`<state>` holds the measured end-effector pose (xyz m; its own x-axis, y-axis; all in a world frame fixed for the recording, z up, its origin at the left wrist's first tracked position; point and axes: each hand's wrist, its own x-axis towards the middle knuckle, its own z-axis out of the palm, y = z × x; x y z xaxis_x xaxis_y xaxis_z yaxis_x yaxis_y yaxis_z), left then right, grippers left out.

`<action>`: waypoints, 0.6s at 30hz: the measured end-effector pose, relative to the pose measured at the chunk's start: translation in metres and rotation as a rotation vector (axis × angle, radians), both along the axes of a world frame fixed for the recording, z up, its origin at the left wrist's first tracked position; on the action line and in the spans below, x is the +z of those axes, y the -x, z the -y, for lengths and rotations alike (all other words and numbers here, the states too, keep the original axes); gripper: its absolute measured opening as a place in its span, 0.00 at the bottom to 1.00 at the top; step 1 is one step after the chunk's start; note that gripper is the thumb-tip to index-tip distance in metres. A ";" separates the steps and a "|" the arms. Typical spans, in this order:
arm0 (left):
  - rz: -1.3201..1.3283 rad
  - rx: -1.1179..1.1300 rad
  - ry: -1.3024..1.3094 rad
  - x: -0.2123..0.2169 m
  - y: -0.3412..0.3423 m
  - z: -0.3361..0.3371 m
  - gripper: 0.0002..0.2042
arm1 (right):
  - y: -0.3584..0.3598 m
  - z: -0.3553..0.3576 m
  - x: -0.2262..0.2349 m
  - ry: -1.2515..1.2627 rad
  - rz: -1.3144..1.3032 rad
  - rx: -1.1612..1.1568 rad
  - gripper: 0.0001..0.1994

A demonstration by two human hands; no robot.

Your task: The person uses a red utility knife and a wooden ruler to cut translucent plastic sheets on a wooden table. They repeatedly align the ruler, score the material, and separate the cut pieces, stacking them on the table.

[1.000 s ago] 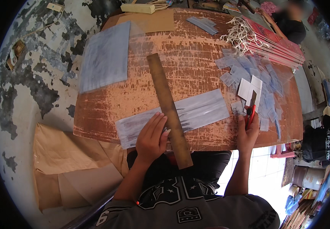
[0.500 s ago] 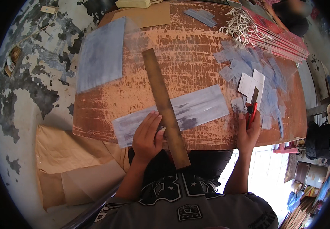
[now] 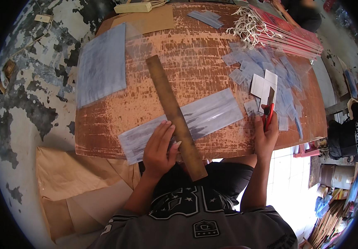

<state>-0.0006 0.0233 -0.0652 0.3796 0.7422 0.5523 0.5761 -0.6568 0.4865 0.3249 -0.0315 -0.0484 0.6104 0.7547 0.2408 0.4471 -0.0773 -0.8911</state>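
A long, narrow, brownish flat bar like a ruler (image 3: 170, 103) lies slantwise across a clear, bluish-grey plastic strip (image 3: 216, 110), its near end jutting past the table edge. My left hand (image 3: 159, 145) rests flat on the strip's left part, fingers stretched out. Its fingertips and thumb meet the bar's left edge. In my right hand (image 3: 266, 132) is a red utility knife (image 3: 269, 114), blade out and pointing away from me. That hand is over the table's near right side, apart from strip and bar. White card pieces (image 3: 264, 86) lie just beyond the blade.
Many small clear plastic cut pieces (image 3: 286, 97) spread over the right side of the worn brown table (image 3: 104, 137). Behind them lies a red bundle with white cords (image 3: 286, 37). A larger plastic sheet (image 3: 102, 66) lies far left. Another person (image 3: 305, 16) sits at the far right.
The whole view has shifted slightly, so the table's things appear a little further left. Both hands, the bar and the strip keep nearly the same places relative to each other.
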 end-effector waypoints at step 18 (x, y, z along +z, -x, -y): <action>0.016 -0.029 -0.003 -0.001 0.004 0.002 0.22 | -0.002 0.000 -0.005 -0.069 0.062 -0.008 0.18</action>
<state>-0.0049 0.0211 -0.0658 0.3921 0.7294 0.5606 0.5494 -0.6744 0.4932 0.3274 -0.0315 -0.0532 0.5984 0.7302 0.3299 0.5012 -0.0199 -0.8651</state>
